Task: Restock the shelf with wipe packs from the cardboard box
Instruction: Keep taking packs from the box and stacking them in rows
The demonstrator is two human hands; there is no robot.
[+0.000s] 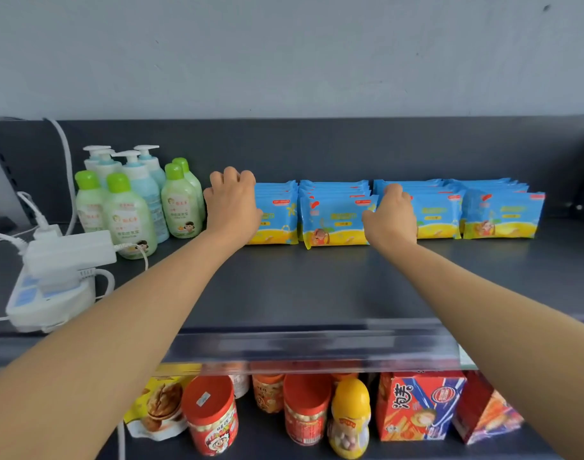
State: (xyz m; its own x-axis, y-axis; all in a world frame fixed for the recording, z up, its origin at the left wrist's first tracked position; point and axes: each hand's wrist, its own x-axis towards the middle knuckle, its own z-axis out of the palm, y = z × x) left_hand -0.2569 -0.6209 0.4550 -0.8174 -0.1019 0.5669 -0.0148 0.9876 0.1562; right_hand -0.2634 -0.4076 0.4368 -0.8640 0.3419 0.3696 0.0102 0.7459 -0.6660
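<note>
Blue-and-yellow wipe packs stand upright in rows along the back of the dark shelf (317, 287). My left hand (232, 202) curls over the top of the leftmost row (277, 215), its fingers hidden behind the packs. My right hand (392, 215) grips the top edge of the third row (433, 214), just right of the second row's front pack (335, 222). A fourth row (503, 214) stands at the right end. The cardboard box is out of view.
Green-capped and pump lotion bottles (131, 204) stand left of the packs. A white power strip with plugs and cables (55, 277) lies at the shelf's left end. Below the clear shelf lip (317, 346) are red jars, a yellow-capped bottle and red snack boxes (416, 406).
</note>
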